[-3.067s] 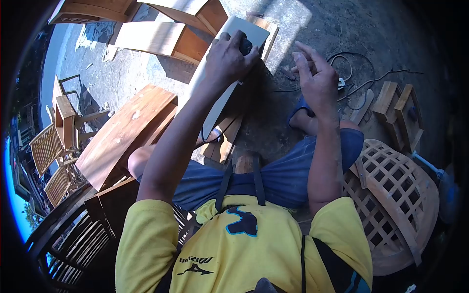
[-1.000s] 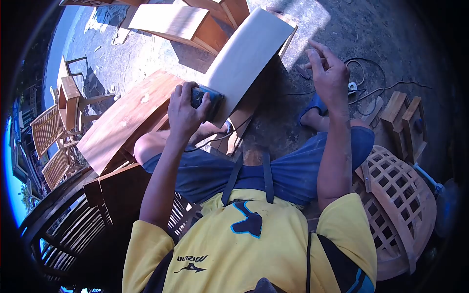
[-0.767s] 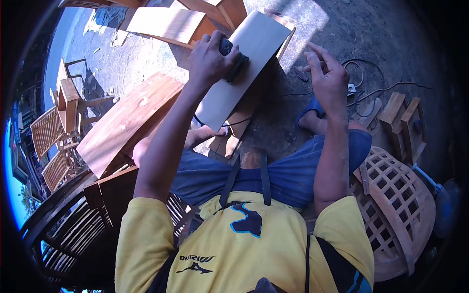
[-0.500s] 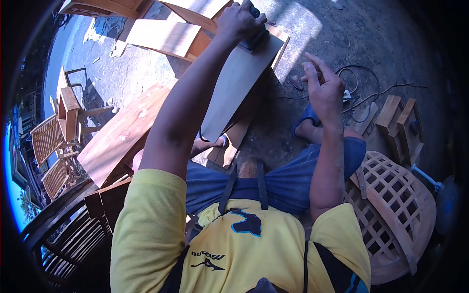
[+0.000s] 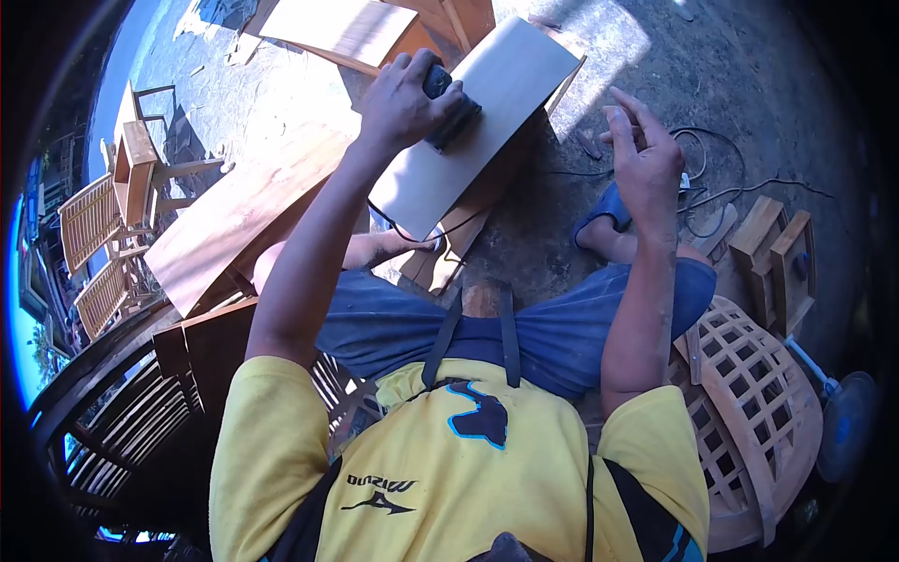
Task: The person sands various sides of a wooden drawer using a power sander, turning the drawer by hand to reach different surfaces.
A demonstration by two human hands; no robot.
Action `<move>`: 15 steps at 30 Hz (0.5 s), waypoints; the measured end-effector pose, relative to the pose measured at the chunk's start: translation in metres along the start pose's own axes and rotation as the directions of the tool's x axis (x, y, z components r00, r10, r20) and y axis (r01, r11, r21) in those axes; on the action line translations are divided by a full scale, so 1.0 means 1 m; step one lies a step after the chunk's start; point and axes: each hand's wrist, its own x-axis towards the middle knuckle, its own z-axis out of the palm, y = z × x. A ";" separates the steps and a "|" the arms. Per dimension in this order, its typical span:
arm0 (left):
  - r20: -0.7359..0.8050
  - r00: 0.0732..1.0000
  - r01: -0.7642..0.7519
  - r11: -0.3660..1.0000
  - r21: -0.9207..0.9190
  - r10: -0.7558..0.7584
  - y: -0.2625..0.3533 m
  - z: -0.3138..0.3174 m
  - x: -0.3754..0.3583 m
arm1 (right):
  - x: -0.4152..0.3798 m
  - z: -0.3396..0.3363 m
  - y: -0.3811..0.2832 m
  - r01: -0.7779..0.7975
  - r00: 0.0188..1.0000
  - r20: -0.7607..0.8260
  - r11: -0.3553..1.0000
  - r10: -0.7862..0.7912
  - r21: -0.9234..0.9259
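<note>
My left hand (image 5: 405,101) is wrapped round a dark hand sander (image 5: 453,120), much of it hidden under the fingers. Its base rests on a pale, smooth wooden panel (image 5: 506,70) that slants in front of me, near the panel's left edge. A black cord (image 5: 398,225) runs by the panel's near end. My right hand (image 5: 646,155) is held in the air to the right of the panel, fingers partly bent and apart, with nothing in it.
A reddish wooden board (image 5: 243,215) lies at left, wooden chairs (image 5: 94,211) beyond it. Box-like wooden pieces (image 5: 342,33) stand ahead. Cables (image 5: 740,187) cross the floor at right, near wooden frames (image 5: 773,258), a lattice piece (image 5: 749,393) and a fan (image 5: 847,421).
My left hand has drawn the sander from the panel's far end back toward me, to its middle. My right hand stays raised in nearly the same pose.
</note>
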 end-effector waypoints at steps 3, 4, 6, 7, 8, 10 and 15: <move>0.001 0.997 0.081 0.995 -0.053 -0.081 -0.020 -0.019 -0.057 | -0.005 0.003 -0.002 0.014 1.000 0.003 1.000 -0.014 -0.003; 0.004 0.996 0.093 0.993 -0.065 -0.093 -0.024 -0.026 -0.074 | -0.005 0.003 -0.002 0.011 1.000 0.017 1.000 -0.011 -0.007; 0.020 0.984 0.176 0.981 -0.077 -0.175 -0.031 -0.036 -0.109 | -0.006 0.003 -0.002 0.007 1.000 0.029 1.000 -0.006 -0.013; 0.001 0.987 0.163 0.985 -0.065 -0.163 -0.039 -0.038 -0.125 | -0.007 0.004 0.000 0.011 0.999 0.034 0.999 -0.010 -0.032; -0.052 0.988 0.144 0.988 -0.053 -0.147 -0.045 -0.037 -0.139 | -0.007 0.004 0.000 0.015 0.999 0.037 0.999 -0.013 -0.050; -0.046 0.975 0.211 0.974 -0.082 -0.215 -0.045 -0.045 -0.154 | -0.006 0.003 -0.002 -0.009 0.999 0.037 0.999 0.011 -0.052; -0.058 0.979 0.193 0.979 -0.068 -0.197 -0.031 -0.035 -0.119 | -0.004 0.008 0.003 0.010 1.000 0.026 1.000 -0.010 -0.009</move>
